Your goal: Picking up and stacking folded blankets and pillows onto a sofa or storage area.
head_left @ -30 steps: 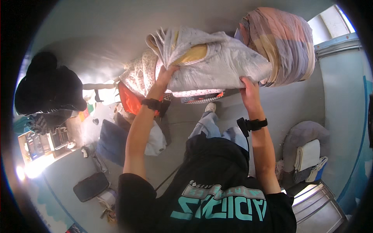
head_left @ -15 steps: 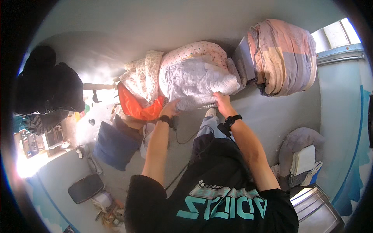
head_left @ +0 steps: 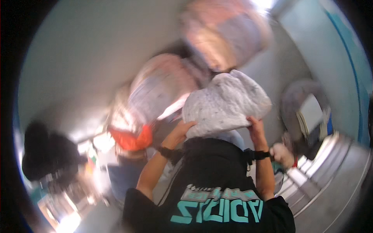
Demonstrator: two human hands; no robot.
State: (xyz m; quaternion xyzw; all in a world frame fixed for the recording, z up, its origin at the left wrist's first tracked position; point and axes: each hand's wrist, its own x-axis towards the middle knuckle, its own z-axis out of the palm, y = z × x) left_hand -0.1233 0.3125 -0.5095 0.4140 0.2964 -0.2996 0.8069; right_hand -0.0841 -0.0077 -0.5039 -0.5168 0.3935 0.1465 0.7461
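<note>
Both hands grip a folded white, speckled cloth bundle [head_left: 227, 101]: left hand [head_left: 182, 130] under its left edge, right hand [head_left: 255, 126] clasping its right; blurred pinkish bundles [head_left: 163, 87], apparently bedding, lie behind.

Both arms raised, elbows bent, forearms angled up and slightly inward. Left hand [head_left: 182, 130] lifted at chest height, palm up, fingers curled against the underside of what it carries. Right hand [head_left: 255, 128] at about the same height, fingers closed over the load's lower edge. Dark band on each wrist. Short black sleeves.
</note>
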